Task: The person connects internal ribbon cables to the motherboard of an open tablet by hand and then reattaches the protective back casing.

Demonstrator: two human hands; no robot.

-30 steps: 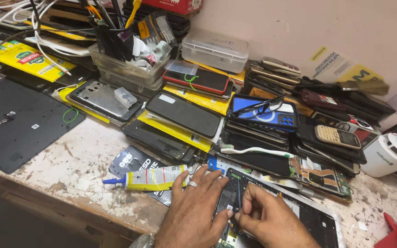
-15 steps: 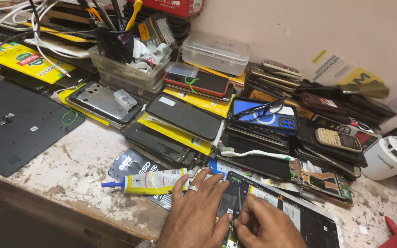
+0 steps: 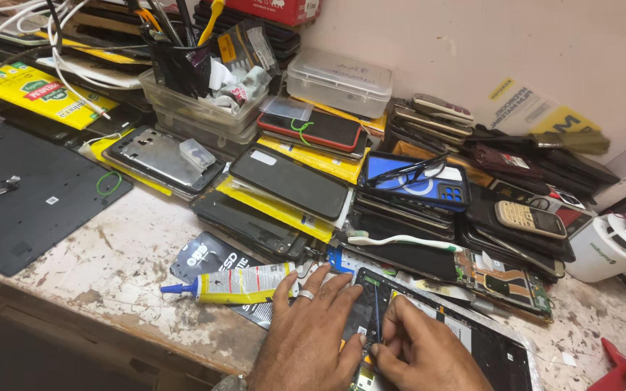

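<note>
An opened phone (image 3: 371,304) with its back cover off lies at the near edge of a worn workbench (image 3: 117,261). My left hand (image 3: 311,333), with a ring on one finger, rests flat on the phone's left side, fingers spread. My right hand (image 3: 422,351) pinches a thin blue tool (image 3: 377,315) that points into the phone's inside. A glue tube (image 3: 230,284) with a blue tip and yellow label lies just left of my left hand, on a dark card.
Stacks of phones and phone screens (image 3: 291,181) crowd the bench behind. A toothbrush (image 3: 400,240), a circuit board (image 3: 505,279), a clear plastic box (image 3: 338,81), a tool holder (image 3: 182,65), a white cup (image 3: 603,250) and a dark mat (image 3: 23,195) surround the spot.
My right hand has shifted slightly left onto the phone with the blue tool; my left hand has stayed flat on the phone. The view moved a little.
</note>
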